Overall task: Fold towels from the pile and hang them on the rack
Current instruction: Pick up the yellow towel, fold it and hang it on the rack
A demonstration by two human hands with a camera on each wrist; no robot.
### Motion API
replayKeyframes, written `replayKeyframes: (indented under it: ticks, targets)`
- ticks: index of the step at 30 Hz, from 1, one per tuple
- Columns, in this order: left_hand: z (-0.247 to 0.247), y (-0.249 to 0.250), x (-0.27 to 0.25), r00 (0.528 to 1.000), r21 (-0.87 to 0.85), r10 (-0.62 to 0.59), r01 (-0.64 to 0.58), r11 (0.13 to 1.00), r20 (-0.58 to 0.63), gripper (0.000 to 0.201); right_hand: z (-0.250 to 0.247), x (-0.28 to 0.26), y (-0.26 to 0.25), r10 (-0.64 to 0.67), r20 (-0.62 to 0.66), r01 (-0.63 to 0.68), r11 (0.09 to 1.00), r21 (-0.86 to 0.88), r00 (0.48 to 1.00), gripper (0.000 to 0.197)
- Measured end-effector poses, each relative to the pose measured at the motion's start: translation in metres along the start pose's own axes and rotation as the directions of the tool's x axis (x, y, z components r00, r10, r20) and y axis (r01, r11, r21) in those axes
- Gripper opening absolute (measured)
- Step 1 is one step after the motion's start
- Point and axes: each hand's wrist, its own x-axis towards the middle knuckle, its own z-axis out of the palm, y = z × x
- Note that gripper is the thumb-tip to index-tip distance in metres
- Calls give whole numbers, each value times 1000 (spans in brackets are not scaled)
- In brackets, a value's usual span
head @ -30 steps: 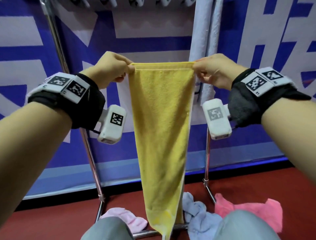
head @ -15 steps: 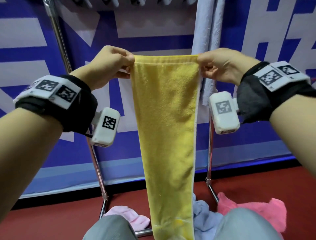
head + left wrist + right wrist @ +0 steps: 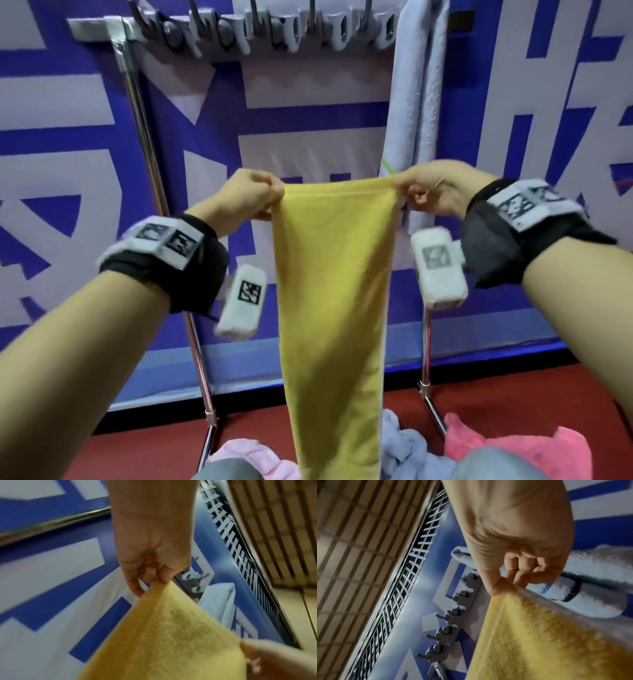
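A yellow towel (image 3: 334,308), folded lengthwise, hangs straight down between my hands in the head view. My left hand (image 3: 255,197) pinches its top left corner, and my right hand (image 3: 428,190) pinches the top right corner. Its top edge is stretched level, well below the metal rack's top bar (image 3: 239,31), which carries a row of grey hooks. In the left wrist view my left hand (image 3: 150,574) pinches the yellow towel (image 3: 171,635). In the right wrist view my right hand (image 3: 518,572) holds the yellow towel (image 3: 547,642) by its corner.
A pale blue towel (image 3: 416,89) hangs on the right end of the rack. The rack's chrome uprights (image 3: 150,178) stand before a blue and white banner. On the red floor lie a pink towel (image 3: 253,459), a pale blue towel (image 3: 404,448) and a bright pink towel (image 3: 513,448).
The head view has tilted up, so the rack's top bar and hooks show. Both hands keep their pinch on the towel's corners; the towel hangs higher relative to the floor.
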Motion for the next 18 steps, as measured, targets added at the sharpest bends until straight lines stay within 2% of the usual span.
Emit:
replayKeyframes:
  ticks: [2, 5, 8, 11, 16, 18]
  targets:
    - [6, -8, 5, 997, 89, -1, 8, 996, -74, 21, 4, 2, 7, -14, -26, 15, 1000, 15, 1000, 18]
    - [5, -13, 12, 994, 201, 31, -9, 980, -109, 29, 2, 6, 14, -3, 37, 2, 999, 37, 999, 12]
    - [5, -12, 12, 995, 322, -5, 37, 946, -98, 23, 2, 8, 17, 70, 112, -70, 998, -4, 991, 10]
    - [7, -11, 11, 996, 411, -70, 84, 908, -50, 21, 3, 9, 21, 113, 117, -119, 992, 44, 987, 16]
    - [3, -14, 5, 953, 136, -269, 251, 958, 136, 14, 4, 4, 30, 168, -1, -168, 985, 37, 986, 22]
    - [5, -14, 4, 940, 61, -325, 320, 945, 107, 10, 6, 3, 36, 165, -34, -164, 986, 31, 986, 21]
